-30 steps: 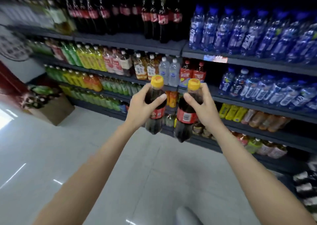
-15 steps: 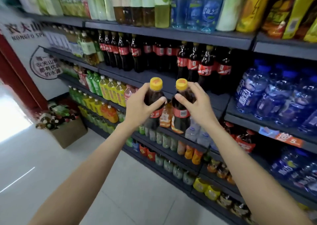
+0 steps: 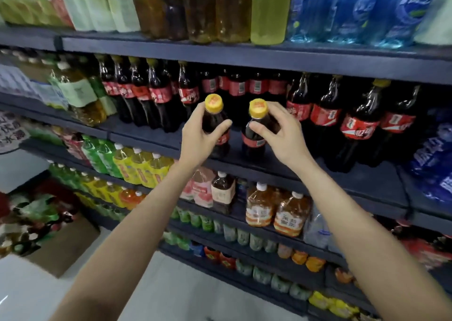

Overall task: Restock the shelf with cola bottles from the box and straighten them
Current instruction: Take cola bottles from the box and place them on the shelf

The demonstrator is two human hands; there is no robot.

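I hold two small cola bottles with yellow caps and red labels. My left hand [image 3: 199,137] grips the left cola bottle [image 3: 216,125] round its shoulder. My right hand [image 3: 283,134] grips the right cola bottle [image 3: 254,137] just below its cap. Both bottles stand upright over a bare gap at the front of the dark cola shelf [image 3: 269,171]; I cannot tell whether their bases touch it. Rows of larger cola bottles [image 3: 156,95] stand to the left, behind and to the right [image 3: 357,125] of the gap.
The shelf above [image 3: 244,51] holds tea and blue water bottles close over the cola row. Shelves below carry juice and tea bottles [image 3: 276,210]. A cardboard box [image 3: 61,242] with bottles sits on the pale floor at lower left.
Both hands have carried the two bottles up and forward from chest height to the cola shelf. The view has tilted up and closer to the shelves.
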